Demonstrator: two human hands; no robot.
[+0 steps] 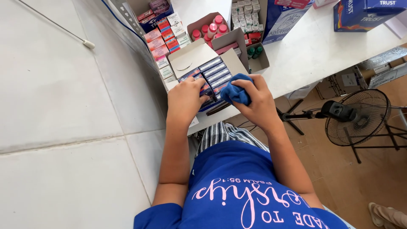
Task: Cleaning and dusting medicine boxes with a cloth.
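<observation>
My left hand (185, 99) rests on the near end of an open cardboard box (193, 57) packed with several small dark blue cartons (216, 74), its fingers gripping one of them. My right hand (254, 99) is closed around a crumpled blue cloth (237, 91), held just over the box's near right corner. The box sits at the edge of a white table (313, 51).
Further back on the table stand a box of pink-capped bottles (210, 29), rows of small red and white cartons (163, 42), and large blue boxes (364, 12). A black floor fan (358, 116) stands on the right. A white tiled wall (55, 106) fills the left.
</observation>
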